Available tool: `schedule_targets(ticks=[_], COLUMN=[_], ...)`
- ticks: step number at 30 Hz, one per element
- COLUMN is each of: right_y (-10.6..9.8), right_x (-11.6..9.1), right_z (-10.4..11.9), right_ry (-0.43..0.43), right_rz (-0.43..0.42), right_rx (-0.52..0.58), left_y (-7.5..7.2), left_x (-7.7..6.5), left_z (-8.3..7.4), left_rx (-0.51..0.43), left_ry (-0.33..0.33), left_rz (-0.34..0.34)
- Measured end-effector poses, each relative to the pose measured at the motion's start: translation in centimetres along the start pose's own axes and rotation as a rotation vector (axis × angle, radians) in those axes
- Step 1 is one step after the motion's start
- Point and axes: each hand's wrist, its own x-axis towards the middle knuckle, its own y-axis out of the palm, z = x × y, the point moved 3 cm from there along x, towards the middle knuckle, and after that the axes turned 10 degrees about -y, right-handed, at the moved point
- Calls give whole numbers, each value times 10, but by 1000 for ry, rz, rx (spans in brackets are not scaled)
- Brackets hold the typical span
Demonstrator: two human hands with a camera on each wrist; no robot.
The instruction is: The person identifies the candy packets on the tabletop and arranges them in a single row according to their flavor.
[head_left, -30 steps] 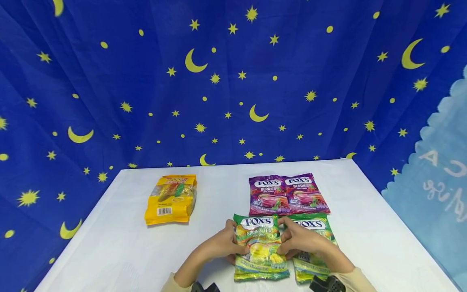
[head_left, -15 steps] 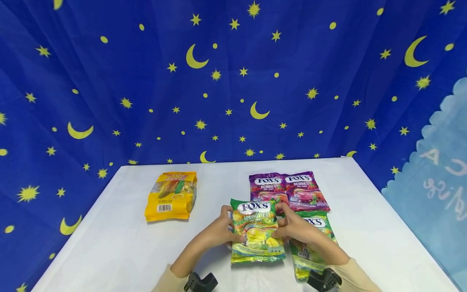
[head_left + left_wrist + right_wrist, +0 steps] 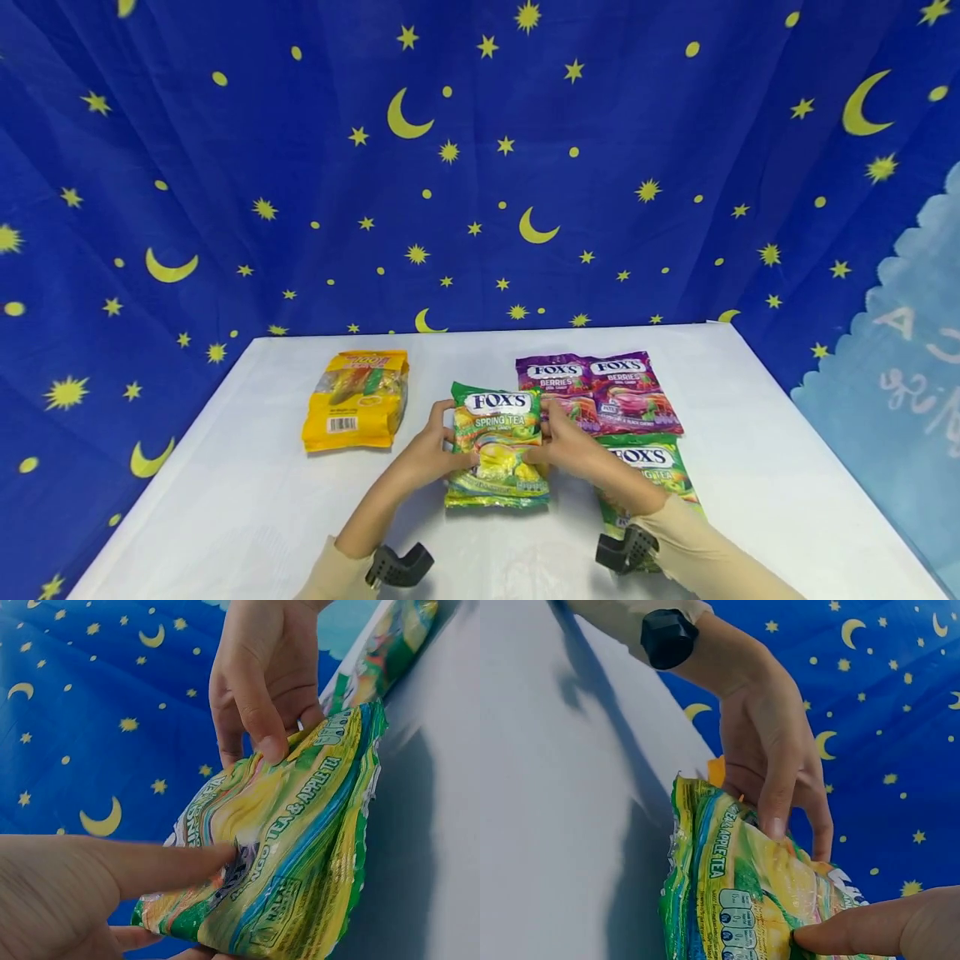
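Fingers of our left hand [image 3: 429, 454] and right hand [image 3: 572, 448] grasping a green-and-yellow rectangular plastic candy bag [image 3: 497, 450], contents hidden, above white table [image 3: 262, 517], farther left of its matching plastic bag [image 3: 654, 468] than earlier.

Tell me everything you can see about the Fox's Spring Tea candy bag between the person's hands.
The Fox's Spring Tea candy bag is green and yellow, glossy and crinkled like plastic film, with crimped ends, a white FOX'S logo, fruit pictures and "Mango Tea & Apple Tea" lettering. It looks full, and no opening shows. The left hand and right hand grip its sides, thumbs on the printed front. It leans back, seemingly lifted off the white table.
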Motion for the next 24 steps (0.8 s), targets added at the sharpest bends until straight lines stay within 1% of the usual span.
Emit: schedule_targets(ticks=[4, 8, 14, 16, 20, 24], right_y=[5, 11, 18, 20, 24, 29], right_x=[17, 31, 50, 55, 67, 79], right_z=[0, -3, -9, -9, -10, -10], right_ry=[13, 33, 36, 40, 46, 59], right_rz=[-21, -46, -66, -74, -93, -99], right_rx=[-8, -15, -9, -16, -40, -12], left_y=[-9, -15, -21, -22, -27, -32], left_x=[2, 8, 18, 21, 25, 29], left_z=[1, 5, 12, 13, 11, 7], left_rx=[50, 102, 85, 93, 116, 175], left_ry=[-9, -21, -73, -83, -60, -42], left_rz=[-90, -166, -250, -285, -351, -407])
